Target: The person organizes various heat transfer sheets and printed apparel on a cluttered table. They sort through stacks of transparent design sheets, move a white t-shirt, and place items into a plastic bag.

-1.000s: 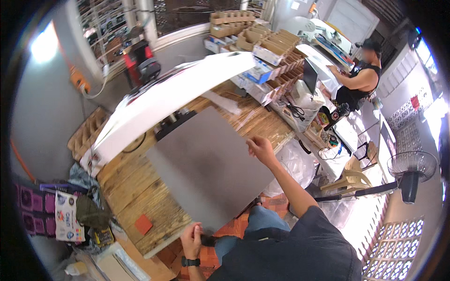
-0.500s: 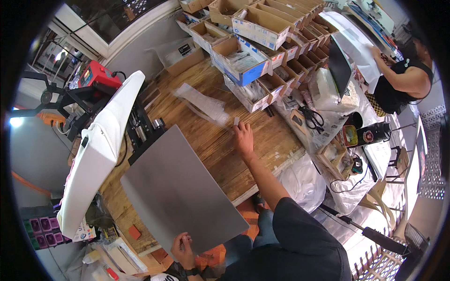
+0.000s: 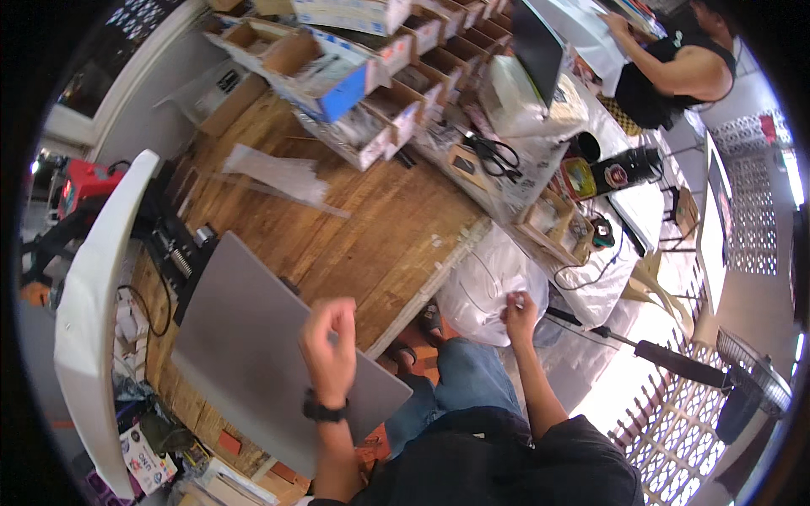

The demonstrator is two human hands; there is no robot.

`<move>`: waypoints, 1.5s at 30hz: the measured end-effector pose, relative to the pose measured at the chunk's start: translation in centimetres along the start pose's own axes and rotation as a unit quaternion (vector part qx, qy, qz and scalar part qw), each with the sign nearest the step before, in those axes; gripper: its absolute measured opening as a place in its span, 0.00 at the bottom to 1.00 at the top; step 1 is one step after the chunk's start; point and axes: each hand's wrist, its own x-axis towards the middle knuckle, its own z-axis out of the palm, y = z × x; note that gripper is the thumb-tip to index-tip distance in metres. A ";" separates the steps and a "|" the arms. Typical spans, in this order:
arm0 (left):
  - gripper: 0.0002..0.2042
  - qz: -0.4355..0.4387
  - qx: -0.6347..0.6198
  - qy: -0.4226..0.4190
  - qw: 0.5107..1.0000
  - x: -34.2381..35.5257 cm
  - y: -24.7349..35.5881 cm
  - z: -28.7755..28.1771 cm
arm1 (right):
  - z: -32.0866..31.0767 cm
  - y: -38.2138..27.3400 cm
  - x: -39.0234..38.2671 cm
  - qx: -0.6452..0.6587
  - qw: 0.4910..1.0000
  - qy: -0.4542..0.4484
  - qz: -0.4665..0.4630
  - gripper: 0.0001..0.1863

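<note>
My left hand, with a dark band on its wrist, is held over a large grey flat panel. Its fingers are curled and smeared by motion, and I cannot tell whether anything is in them. Off to the right, my right hand is at a translucent white plastic bag beside the table. Its fingertips are pinched together against the bag, with a tiny pale spot at them that I cannot make out. Clear plastic sleeves lie on the wooden table.
Cardboard bins holding clear packets are stacked at the back. A white padded board and a red control box are at left. Scissors and a black bottle lie to the right. Another person works beyond; a fan stands right.
My right hand has moved from the tabletop, where it held a small pale piece, to the plastic bag. My left hand has risen from the panel's near edge. The view has shifted right.
</note>
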 end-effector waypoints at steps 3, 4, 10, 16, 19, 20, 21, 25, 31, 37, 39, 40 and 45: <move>0.10 -0.050 -0.020 -0.080 0.995 10.0 0.5 3.2 | -3.8 9.0 4.6 0.025 0.999 0.039 0.026 0.09; 0.12 -0.030 0.052 -0.051 0.997 13.8 -1.7 4.4 | -3.4 11.7 6.9 0.135 0.989 0.036 0.053 0.14; 0.18 0.052 0.446 0.104 0.888 20.4 -13.7 10.2 | 0.7 13.1 5.1 -0.146 0.987 0.006 -0.060 0.46; 0.21 -0.033 0.225 0.103 0.968 19.3 -16.2 11.3 | -0.2 9.0 -2.2 -0.089 0.985 -0.109 -0.100 0.18; 0.24 0.052 0.260 0.192 0.945 18.9 -15.6 11.0 | 1.3 4.4 -2.0 -0.071 0.976 -0.170 -0.118 0.15; 0.24 0.070 0.243 0.216 0.943 18.7 -14.1 10.9 | 1.6 2.5 -1.5 -0.069 0.973 -0.184 -0.121 0.15; 0.24 0.088 0.230 0.244 0.938 18.3 -12.3 10.2 | 2.1 1.1 -1.0 -0.046 0.969 -0.202 -0.133 0.16; 0.11 -0.055 -0.132 0.138 0.980 14.2 -3.1 11.2 | 3.8 -9.9 -0.5 0.290 0.914 -0.283 -0.019 0.16; 0.06 0.000 -0.191 -0.135 0.972 5.0 6.0 14.8 | 2.3 -12.8 -1.2 0.154 0.940 -0.266 -0.150 0.12; 0.12 -0.151 -0.100 0.094 0.979 20.3 -6.6 9.4 | -4.9 -1.0 3.7 -0.065 0.976 -0.197 -0.073 0.12; 0.25 -0.208 0.108 0.314 0.920 26.1 -16.6 3.4 | -3.8 3.3 5.5 -0.034 0.973 -0.222 -0.045 0.10; 0.32 -0.257 0.177 0.264 0.913 28.0 -16.0 3.9 | -4.7 6.7 7.3 0.013 0.980 -0.197 -0.006 0.12; 0.51 -0.390 0.352 0.176 0.833 31.0 -17.1 3.4 | -4.9 8.5 7.5 -0.281 0.949 -0.115 -0.083 0.39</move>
